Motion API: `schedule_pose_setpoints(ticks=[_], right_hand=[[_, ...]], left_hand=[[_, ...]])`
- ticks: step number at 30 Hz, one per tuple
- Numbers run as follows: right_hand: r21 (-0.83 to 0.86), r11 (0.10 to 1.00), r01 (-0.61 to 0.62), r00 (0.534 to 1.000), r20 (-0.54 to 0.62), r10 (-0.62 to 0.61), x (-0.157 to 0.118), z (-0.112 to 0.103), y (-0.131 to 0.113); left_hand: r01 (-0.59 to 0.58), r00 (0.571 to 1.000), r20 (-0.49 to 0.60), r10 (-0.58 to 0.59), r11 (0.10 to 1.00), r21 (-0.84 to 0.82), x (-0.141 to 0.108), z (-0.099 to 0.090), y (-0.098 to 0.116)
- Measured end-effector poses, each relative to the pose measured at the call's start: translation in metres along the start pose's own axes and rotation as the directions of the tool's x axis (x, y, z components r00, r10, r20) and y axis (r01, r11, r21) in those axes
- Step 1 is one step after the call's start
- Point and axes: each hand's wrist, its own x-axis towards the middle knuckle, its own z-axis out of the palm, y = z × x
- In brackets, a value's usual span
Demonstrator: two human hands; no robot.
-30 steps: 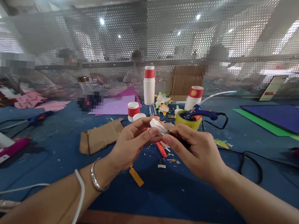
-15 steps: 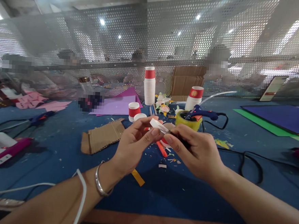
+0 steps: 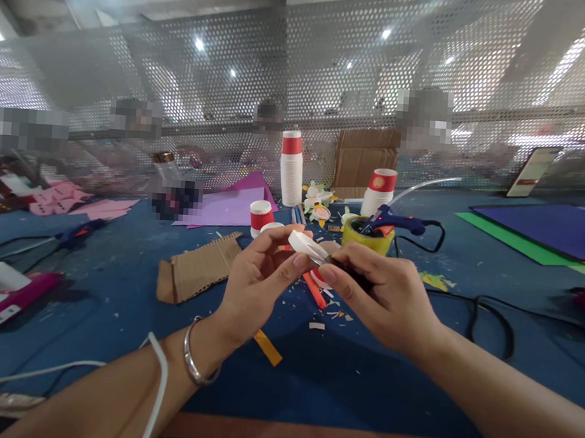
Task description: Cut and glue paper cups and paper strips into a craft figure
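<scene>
My left hand (image 3: pixel 263 277) pinches a small white paper piece (image 3: pixel 305 245) between thumb and fingers, in the middle of the view above the table. Closed around a dark-handled tool, my right hand (image 3: pixel 384 295) meets it from the right. The tool's thin metal tip (image 3: pixel 320 255) touches the white piece; it looks like small scissors or a blade, mostly hidden by the fingers. Behind and below the hands lie an orange-red stick (image 3: pixel 314 290) and paper scraps. An orange strip (image 3: pixel 268 349) rests nearer the front.
Paper cups (image 3: pixel 291 172) stand stacked at the back. A blue glue gun (image 3: pixel 397 220) lies on a yellow tape roll (image 3: pixel 366 236). Corrugated cardboard (image 3: pixel 202 266) lies left, coloured sheets (image 3: pixel 542 226) right. A white cable (image 3: pixel 158 383) crosses my left forearm. People are behind the mesh.
The white piece has tilted slightly in my fingers, and more of the metal tip shows against it. Both hands stay nearly in place.
</scene>
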Motion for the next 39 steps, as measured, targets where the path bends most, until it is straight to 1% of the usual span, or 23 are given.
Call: schedule_pose_setpoints(ticks=[3,8,15,19,23,25,28,30,33,39], right_hand=[[0.015,1.000,-0.003,1.000,0.003,0.003,0.0006,0.0001,0.0002],[0.040,0.999,-0.018,1.000,0.020,0.017,0.0008,0.0013,0.0013],[0.049,0.999,-0.017,1.000,0.008,0.016,0.0002,0.0024,0.0030],[0.028,1.000,0.011,1.000,-0.010,-0.011,0.0000,0.0032,0.0009],[-0.024,0.996,0.081,0.997,0.018,-0.081,-0.0033,0.0059,-0.0039],[-0.052,0.993,0.103,0.995,0.012,-0.103,-0.0041,0.0059,-0.0046],[-0.110,0.991,0.079,0.995,-0.047,-0.085,-0.0031,0.0024,-0.0024],[-0.132,0.990,0.055,0.996,-0.066,-0.064,-0.0018,-0.0006,-0.0002],[-0.110,0.993,0.041,0.998,-0.038,-0.046,-0.0006,-0.0025,0.0019],[-0.029,1.000,0.005,1.000,0.003,-0.005,-0.0010,0.0007,0.0016]], left_hand=[[-0.004,1.000,0.007,0.004,1.000,-0.007,0.0000,0.0005,-0.0001],[0.009,1.000,-0.023,-0.009,1.000,-0.003,-0.0008,0.0014,-0.0010],[0.027,0.999,-0.031,-0.028,0.999,-0.045,-0.0011,0.0042,-0.0025],[0.012,1.000,-0.001,-0.012,0.998,-0.061,-0.0004,0.0037,-0.0068],[-0.037,0.999,0.029,0.038,0.998,-0.049,0.0025,-0.0003,-0.0093],[-0.050,0.998,0.026,0.051,0.998,-0.040,0.0039,-0.0013,-0.0080],[-0.021,1.000,-0.013,0.021,0.998,-0.054,0.0052,-0.0004,-0.0043],[0.002,1.000,-0.026,-0.004,0.997,-0.072,0.0053,0.0007,-0.0023],[0.013,1.000,-0.016,-0.014,0.997,-0.074,0.0044,0.0010,-0.0018],[0.000,1.000,0.027,0.001,0.999,-0.053,0.0019,-0.0006,-0.0061]])
